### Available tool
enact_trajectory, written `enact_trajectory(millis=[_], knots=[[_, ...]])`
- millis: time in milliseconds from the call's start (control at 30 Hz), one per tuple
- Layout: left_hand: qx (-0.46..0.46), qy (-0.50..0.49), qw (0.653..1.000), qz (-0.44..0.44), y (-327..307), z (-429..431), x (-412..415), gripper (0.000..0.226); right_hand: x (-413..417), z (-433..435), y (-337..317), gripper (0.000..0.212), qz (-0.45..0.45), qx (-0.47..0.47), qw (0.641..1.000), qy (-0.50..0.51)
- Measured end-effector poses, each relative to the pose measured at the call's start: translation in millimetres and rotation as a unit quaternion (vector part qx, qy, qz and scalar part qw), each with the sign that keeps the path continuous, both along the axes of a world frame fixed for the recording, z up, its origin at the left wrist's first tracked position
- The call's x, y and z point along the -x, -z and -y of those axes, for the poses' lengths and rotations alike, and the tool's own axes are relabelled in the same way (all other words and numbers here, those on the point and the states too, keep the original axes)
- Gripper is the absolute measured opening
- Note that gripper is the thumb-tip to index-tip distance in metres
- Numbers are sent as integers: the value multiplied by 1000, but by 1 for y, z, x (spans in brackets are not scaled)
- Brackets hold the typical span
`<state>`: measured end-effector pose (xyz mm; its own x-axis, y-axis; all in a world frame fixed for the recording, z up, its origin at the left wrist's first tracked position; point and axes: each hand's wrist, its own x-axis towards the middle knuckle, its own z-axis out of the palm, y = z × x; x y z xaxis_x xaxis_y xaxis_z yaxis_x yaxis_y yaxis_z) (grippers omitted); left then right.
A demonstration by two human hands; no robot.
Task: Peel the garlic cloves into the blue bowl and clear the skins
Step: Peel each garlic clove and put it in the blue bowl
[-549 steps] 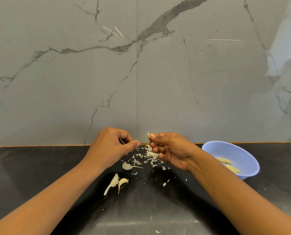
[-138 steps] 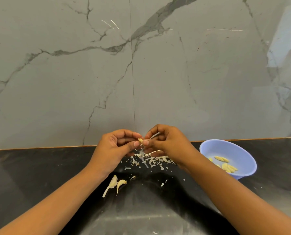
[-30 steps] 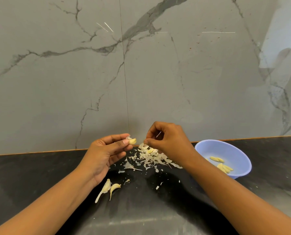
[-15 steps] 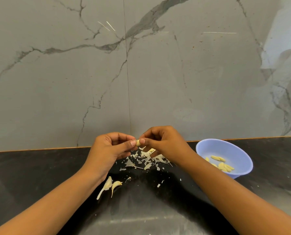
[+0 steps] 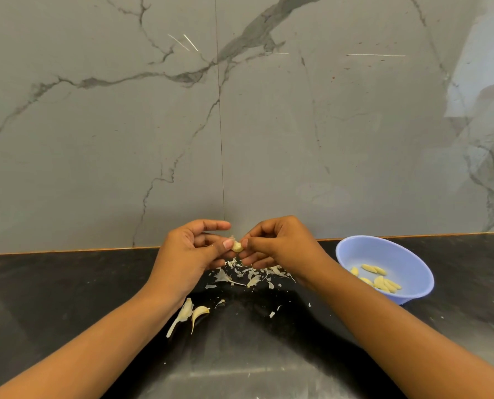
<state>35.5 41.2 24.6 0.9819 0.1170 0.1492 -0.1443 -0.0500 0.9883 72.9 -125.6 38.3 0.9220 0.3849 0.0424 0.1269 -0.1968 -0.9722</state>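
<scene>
A small pale garlic clove point(image 5: 236, 246) is held above the black counter between both hands. My left hand point(image 5: 191, 256) pinches it with thumb and fingers from the left. My right hand point(image 5: 277, 247) pinches its right side with thumb and forefinger. Below the hands lies a scatter of white skins point(image 5: 251, 276). Two unpeeled cloves point(image 5: 192, 312) lie on the counter near my left wrist. The blue bowl point(image 5: 412, 254) stands to the right with several peeled cloves point(image 5: 379, 279) inside.
The black counter point(image 5: 67, 298) runs left to right and ends at a grey marble wall point(image 5: 240, 125) just behind the hands. Small skin flecks point(image 5: 272, 313) lie nearer to me on the counter.
The hands parted a second ago, with the clove in the left hand, then came back together. Both now pinch the clove.
</scene>
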Motion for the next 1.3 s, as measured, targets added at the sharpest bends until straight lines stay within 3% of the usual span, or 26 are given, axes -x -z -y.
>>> enact_trajectory(millis=[200, 333, 500, 700, 833, 1000, 1300], knots=[[-69, -3, 997, 31, -1, 1, 2, 27, 0, -1, -3, 7, 59, 106, 993, 2], [-67, 13, 997, 43, -2, 2, 3, 27, 0, 0, -3, 11, 55, 112, 992, 7], [-40, 21, 998, 42, -2, 2, 2, 26, 2, -1, -3, 14, -36, 33, 999, 1], [51, 18, 999, 3, 1, 2, 1, 17, 2, -1, -3, 13, -54, -26, 998, 3], [61, 12, 998, -2, -1, 1, 0, 15, 1, 0, -4, 14, -81, -50, 995, -26], [87, 17, 996, -19, -4, 2, 3, 25, 2, 1, -5, 11, -152, -118, 980, -38], [153, 33, 984, -80, -6, 0, 1, 26, 2, 3, -6, 2, -195, -135, 969, -64]])
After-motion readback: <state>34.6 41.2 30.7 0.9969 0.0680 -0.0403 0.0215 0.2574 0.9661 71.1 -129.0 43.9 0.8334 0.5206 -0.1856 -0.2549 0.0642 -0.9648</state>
